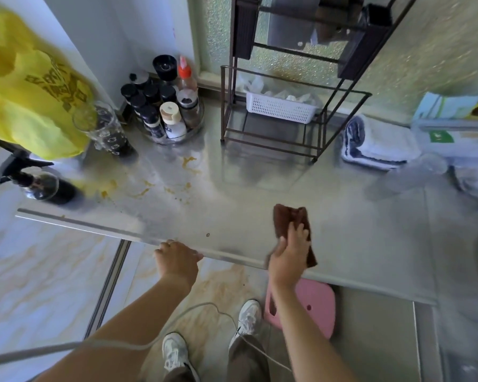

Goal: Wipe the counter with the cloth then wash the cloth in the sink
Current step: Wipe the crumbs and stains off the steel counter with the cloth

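My right hand (289, 256) pinches the brown cloth (293, 230) just above the counter (260, 188) near its front edge, while my left hand (177, 260) curls over that edge, holding nothing else.

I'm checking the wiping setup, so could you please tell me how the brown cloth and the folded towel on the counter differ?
The brown cloth is dark and plain; the towel is white with dark blue edging. The cloth is held in the right hand near the counter's front edge; the towel lies untouched farther back, right of the wire rack. The cloth looks thin, the towel thickly folded. Both are fabric.
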### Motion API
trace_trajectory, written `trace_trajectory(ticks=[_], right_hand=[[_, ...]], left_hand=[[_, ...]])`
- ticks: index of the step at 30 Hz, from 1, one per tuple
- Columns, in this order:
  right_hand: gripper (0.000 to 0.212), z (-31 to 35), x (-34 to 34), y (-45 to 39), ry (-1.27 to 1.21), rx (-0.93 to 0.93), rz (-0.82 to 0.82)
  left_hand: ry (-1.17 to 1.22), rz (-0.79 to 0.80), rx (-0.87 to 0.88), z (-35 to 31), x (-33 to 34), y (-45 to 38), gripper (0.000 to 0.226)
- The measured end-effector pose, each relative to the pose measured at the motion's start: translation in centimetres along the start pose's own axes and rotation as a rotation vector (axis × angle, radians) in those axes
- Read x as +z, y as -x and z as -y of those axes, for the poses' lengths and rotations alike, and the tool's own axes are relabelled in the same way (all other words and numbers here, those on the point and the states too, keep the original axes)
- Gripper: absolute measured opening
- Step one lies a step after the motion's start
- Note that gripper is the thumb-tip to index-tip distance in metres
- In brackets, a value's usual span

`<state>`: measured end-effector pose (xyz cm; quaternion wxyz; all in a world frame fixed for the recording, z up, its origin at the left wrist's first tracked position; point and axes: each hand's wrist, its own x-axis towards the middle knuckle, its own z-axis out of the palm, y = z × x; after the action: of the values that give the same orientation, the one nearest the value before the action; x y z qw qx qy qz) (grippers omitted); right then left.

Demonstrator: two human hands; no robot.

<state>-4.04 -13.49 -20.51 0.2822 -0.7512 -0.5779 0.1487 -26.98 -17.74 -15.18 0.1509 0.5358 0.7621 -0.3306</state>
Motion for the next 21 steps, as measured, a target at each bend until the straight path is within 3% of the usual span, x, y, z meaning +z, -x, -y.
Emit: trace_trajectory(ticks=[4, 7, 12, 17, 21], right_hand=[[0.047, 6.9, 3.7, 4.6, -0.093, -0.033, 0.162], [0.053, 10.1, 5.5, 6.1, -0.118, -0.290, 0.376], [0.071, 5.3, 3.7, 4.4, -0.070, -0.578, 0.501], [0.065, -5.8, -5.7, 1.2, 0.021, -0.386, 0.442], [0.052, -10.0, -8.2, 0.0, 0.091, -0.089, 0.198]], left_hand=[[-0.004, -0.047, -0.033, 0.1, 0.2, -0.1, 0.050], [-0.001, -0.093, -0.082, -0.1, 0.0, 0.2, 0.068], [-0.005, -0.086, -0.064, 0.3, -0.5, 0.6, 0.071], [-0.023, -0.043, -0.051, 0.1, -0.6, 0.2, 0.060], [-0.035, -0.046, -0.034, 0.0, -0.7, 0.3, 0.056]])
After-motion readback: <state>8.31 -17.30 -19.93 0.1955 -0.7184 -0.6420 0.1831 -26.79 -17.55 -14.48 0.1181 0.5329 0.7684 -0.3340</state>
